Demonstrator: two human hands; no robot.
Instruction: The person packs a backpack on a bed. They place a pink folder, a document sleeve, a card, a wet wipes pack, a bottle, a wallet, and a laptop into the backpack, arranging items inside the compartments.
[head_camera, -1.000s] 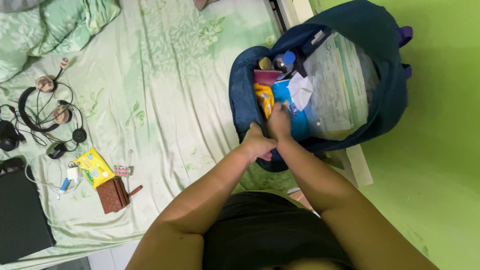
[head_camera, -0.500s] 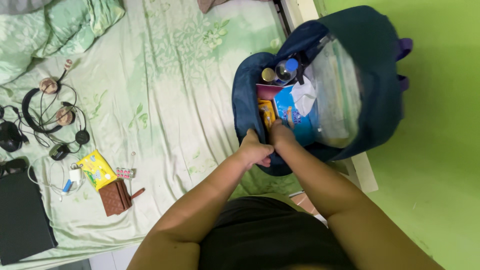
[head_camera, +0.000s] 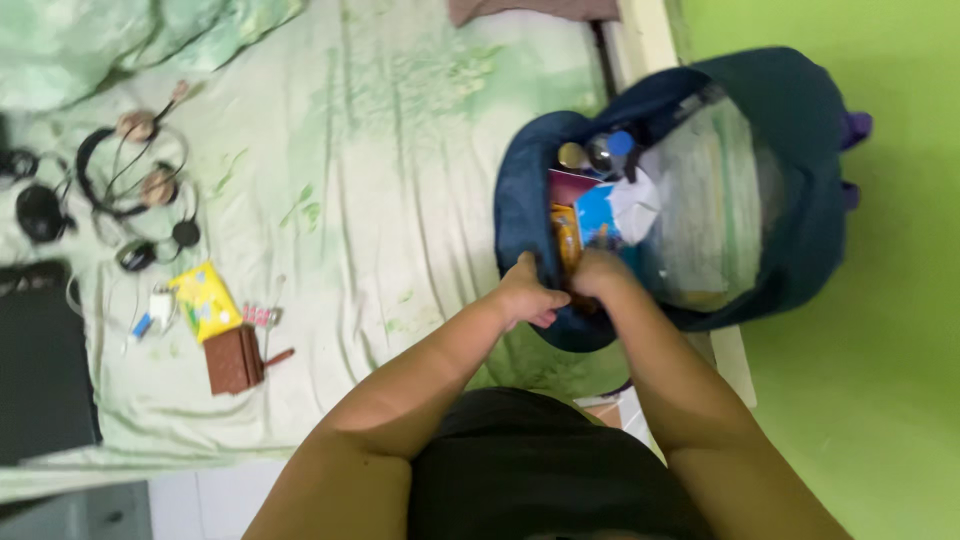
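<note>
**A:** Spotted the blue backpack (head_camera: 800, 130)?

**B:** Yes. Lay wide open at the right edge of the bed (head_camera: 400, 150).

**A:** Much inside already?

**B:** Pretty full. Saw a blue packet (head_camera: 597, 215), an orange packet (head_camera: 566, 235), a bottle with a blue cap (head_camera: 620, 143) and a clear plastic bag (head_camera: 710, 200).

**A:** And the left hand (head_camera: 528, 295)?

**B:** Curled tight on the near rim of the backpack.

**A:** And the right hand (head_camera: 600, 275)?

**B:** Dipped into the mouth, just beside the orange packet. Fingers hidden, so cannot tell how open.

**A:** Anything lying outside?

**B:** Plenty, all near the left edge of the bed: headphones (head_camera: 135, 160), a yellow packet (head_camera: 205, 300), a brown wallet (head_camera: 232, 360), a black laptop (head_camera: 40, 370). Well apart from both hands.
</note>
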